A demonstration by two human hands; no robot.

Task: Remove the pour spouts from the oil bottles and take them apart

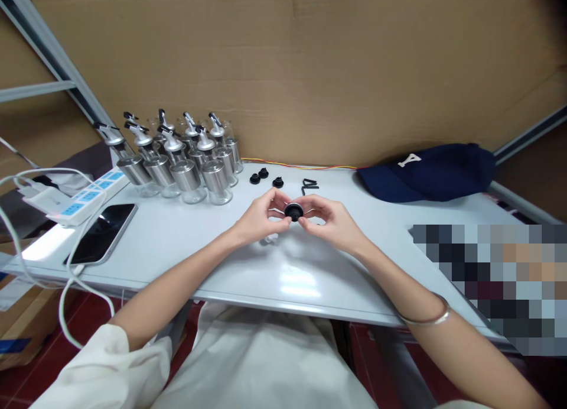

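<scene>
Between both hands, above the middle of the table, is a small round black stopper (294, 213) with a thin silvery rim. My left hand (264, 215) pinches its left side between thumb and fingers. From the right, my right hand (333, 221) grips it the same way. Three black stoppers, one of them a black stopper (277, 182), sit on the table beyond my left hand. Several thin black bent pieces (309, 185) lie past my right fingers. A small whitish piece (269, 239) is partly hidden below my left hand; its kind is unclear.
Several glass-and-steel oil bottles (188, 178) with pourer spouts stand at the back left. A power strip (91, 197), white cable (73, 273) and phone (104, 234) occupy the left side. A navy cap (427, 172) lies back right, before a cardboard wall (305, 72).
</scene>
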